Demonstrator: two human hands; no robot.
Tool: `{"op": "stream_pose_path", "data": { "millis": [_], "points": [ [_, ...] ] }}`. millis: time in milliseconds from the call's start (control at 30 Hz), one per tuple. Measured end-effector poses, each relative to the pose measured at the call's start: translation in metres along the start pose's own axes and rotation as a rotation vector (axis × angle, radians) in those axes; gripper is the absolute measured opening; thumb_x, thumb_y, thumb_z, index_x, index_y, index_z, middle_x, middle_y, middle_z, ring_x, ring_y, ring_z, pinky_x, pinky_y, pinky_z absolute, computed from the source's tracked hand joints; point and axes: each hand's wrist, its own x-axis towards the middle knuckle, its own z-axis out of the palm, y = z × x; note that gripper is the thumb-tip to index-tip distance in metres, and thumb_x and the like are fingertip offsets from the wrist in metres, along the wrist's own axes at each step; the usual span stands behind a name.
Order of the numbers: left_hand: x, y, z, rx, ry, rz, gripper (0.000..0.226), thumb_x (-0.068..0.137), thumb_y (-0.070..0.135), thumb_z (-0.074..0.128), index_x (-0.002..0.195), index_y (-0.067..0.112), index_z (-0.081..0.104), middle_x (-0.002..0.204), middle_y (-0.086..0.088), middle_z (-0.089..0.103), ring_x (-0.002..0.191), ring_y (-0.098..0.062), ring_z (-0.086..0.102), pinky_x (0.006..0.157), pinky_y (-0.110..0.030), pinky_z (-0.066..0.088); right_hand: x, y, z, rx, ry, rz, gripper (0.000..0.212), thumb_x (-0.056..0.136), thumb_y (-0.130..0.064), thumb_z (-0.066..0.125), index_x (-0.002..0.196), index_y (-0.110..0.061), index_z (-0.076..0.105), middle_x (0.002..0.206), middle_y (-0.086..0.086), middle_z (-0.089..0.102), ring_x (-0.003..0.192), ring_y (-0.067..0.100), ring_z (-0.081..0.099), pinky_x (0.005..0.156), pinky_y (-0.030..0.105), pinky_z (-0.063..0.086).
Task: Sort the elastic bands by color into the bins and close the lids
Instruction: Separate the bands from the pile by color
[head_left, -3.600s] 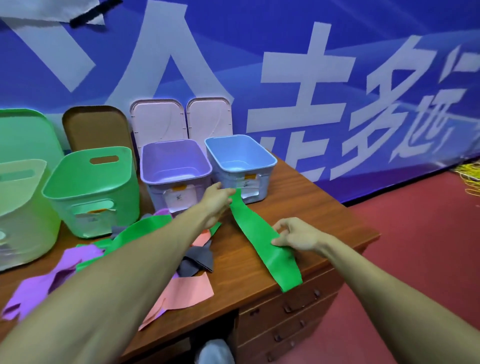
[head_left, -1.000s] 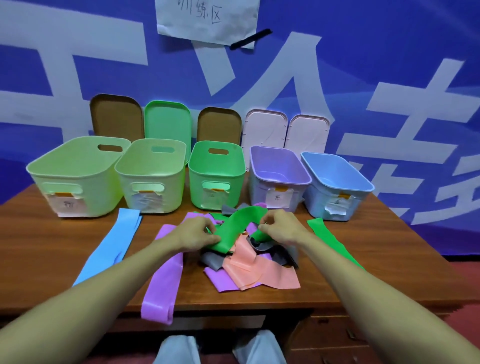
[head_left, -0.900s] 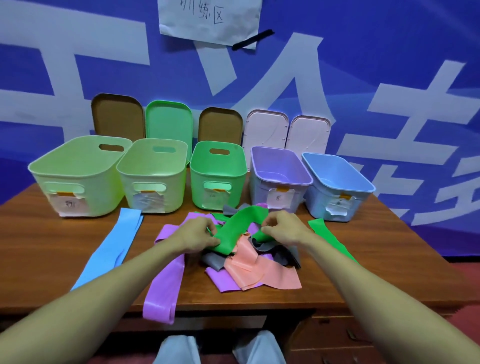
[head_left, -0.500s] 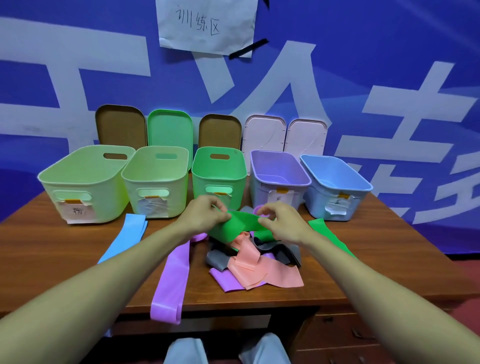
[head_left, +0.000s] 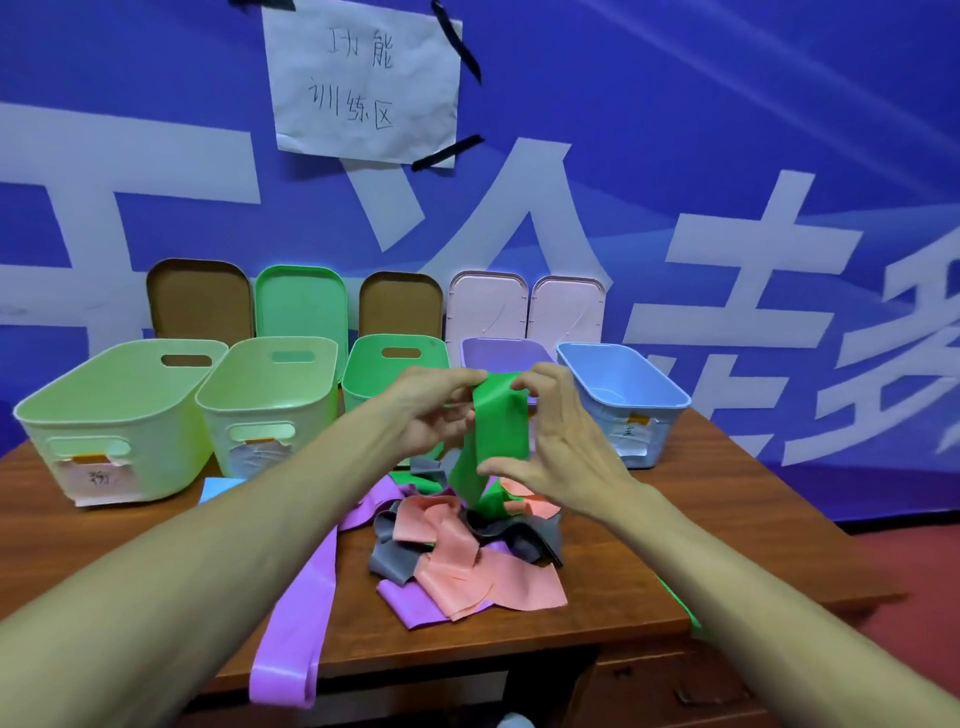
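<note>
Wooden desk (head_left: 727, 493), blue banner (head_left: 727, 104) behind. We pinch green band (head_left: 496, 431) at its top, left hand (head_left: 434, 415) and right hand (head_left: 556, 447) both; long axis vertical, tail down in pile (head_left: 457, 545). Earlier it lay lower, arched.

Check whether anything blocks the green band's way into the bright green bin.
Nothing visible. The left hand and right hand hold the green band in front of the bright green bin, whose top is open.
</note>
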Motion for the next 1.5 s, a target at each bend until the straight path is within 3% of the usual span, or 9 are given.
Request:
{"op": "stream_pose_path", "data": {
  "millis": [167, 333, 533, 667, 900, 967, 1067, 1200, 1500],
  "points": [
    [-0.003, 0.01, 0.01, 0.038, 0.038, 0.08, 0.007, 0.084, 0.01, 0.068, 0.081, 0.011, 0.062, 0.079, -0.009, 0.063, 0.063, -0.015, 0.058, 0.052, -0.022, 0.053, 0.007, -0.002, -0.006, 0.306, 0.095, 0.295, 0.066, 0.077, -0.007, 0.073, 0.125, -0.022, 0.029, 0.104, -0.002, 0.044, 0.073, 0.021, 0.063, 0.073, 0.039, 0.054],
    [-0.002, 0.013, 0.009, 0.195, 0.16, 0.212, 0.011, 0.082, 0.015, 0.069, 0.075, 0.017, 0.06, 0.045, 0.007, 0.062, 0.043, -0.006, 0.061, 0.06, -0.024, 0.04, 0.013, 0.001, -0.028, 0.533, 0.142, 0.532, 0.059, 0.077, -0.008, 0.073, 0.117, -0.024, 0.034, 0.071, 0.001, 0.065, 0.06, 0.016, 0.062, 0.063, 0.026, 0.049],
    [0.002, 0.001, 0.024, 0.105, 0.135, 0.275, 0.016, 0.088, 0.009, 0.062, 0.073, 0.01, 0.058, 0.057, -0.003, 0.064, 0.041, -0.006, 0.06, 0.045, -0.016, 0.042, 0.026, 0.004, -0.061, 0.847, 0.164, 0.568, 0.027, 0.086, 0.002, 0.062, 0.099, -0.02, 0.057, 0.062, 0.002, 0.065, 0.054, 0.014, 0.06, 0.052, 0.024, 0.051],
    [-0.004, -0.003, 0.048, 0.033, 0.074, 0.309, 0.02, 0.088, 0.003, 0.058, 0.069, 0.004, 0.06, 0.045, 0.0, 0.062, 0.037, -0.007, 0.054, 0.035, -0.011, 0.035, 0.041, 0.001, -0.073, 0.831, 0.19, 0.545, 0.015, 0.087, 0.003, 0.061, 0.085, -0.011, 0.068, 0.067, 0.0, 0.067, 0.053, 0.009, 0.061, 0.054, 0.02, 0.052],
    [-0.008, 0.02, 0.061, 0.288, -0.056, 0.27, 0.02, 0.097, 0.016, 0.04, 0.086, 0.014, 0.057, 0.069, -0.005, 0.063, 0.056, -0.016, 0.055, 0.052, -0.023, 0.038, 0.057, 0.003, -0.104, 0.846, 0.175, 0.546, 0.037, 0.077, 0.014, 0.059, 0.109, -0.004, 0.067, 0.091, 0.008, 0.069, 0.067, 0.008, 0.064, 0.052, 0.019, 0.049],
    [-0.008, 0.03, 0.055, 0.554, -0.068, 0.363, 0.008, 0.094, 0.01, 0.043, 0.095, 0.013, 0.05, 0.075, -0.007, 0.064, 0.06, -0.017, 0.057, 0.055, -0.025, 0.039, 0.059, 0.007, -0.109, 0.649, 0.168, 0.528, 0.031, 0.077, 0.008, 0.065, 0.103, -0.009, 0.07, 0.089, 0.006, 0.071, 0.067, 0.005, 0.064, 0.049, 0.018, 0.048],
    [-0.013, 0.044, 0.048, 0.965, -0.074, 0.545, 0.025, 0.088, 0.014, 0.057, 0.112, 0.014, 0.049, 0.091, -0.003, 0.062, 0.075, -0.017, 0.059, 0.064, -0.028, 0.044, 0.06, 0.013, -0.113, 0.501, 0.235, 0.52, 0.011, 0.079, -0.008, 0.071, 0.08, -0.02, 0.072, 0.073, 0.001, 0.071, 0.06, 0.007, 0.062, 0.045, 0.02, 0.045],
    [-0.023, 0.052, 0.061, 1.075, -0.137, 0.764, 0.055, 0.083, 0.026, 0.069, 0.13, 0.015, 0.043, 0.113, -0.002, 0.054, 0.092, -0.019, 0.058, 0.078, -0.027, 0.046, 0.06, 0.013, -0.12, 0.461, 0.264, 0.535, 0.017, 0.081, -0.014, 0.072, 0.068, -0.025, 0.069, 0.062, -0.003, 0.068, 0.051, 0.009, 0.058, 0.043, 0.018, 0.044],
    [-0.03, 0.034, 0.097, 1.46, 0.197, 1.457, 0.023, 0.083, 0.018, 0.065, 0.102, 0.011, 0.053, 0.1, -0.007, 0.055, 0.084, -0.029, 0.055, 0.059, -0.034, 0.036, 0.046, 0.022, -0.131, 0.542, 0.279, 0.727, 0.008, 0.079, -0.017, 0.07, 0.077, -0.01, 0.074, 0.055, -0.004, 0.06, 0.046, 0.007, 0.049, 0.046, 0.02, 0.036]
  ]
}}
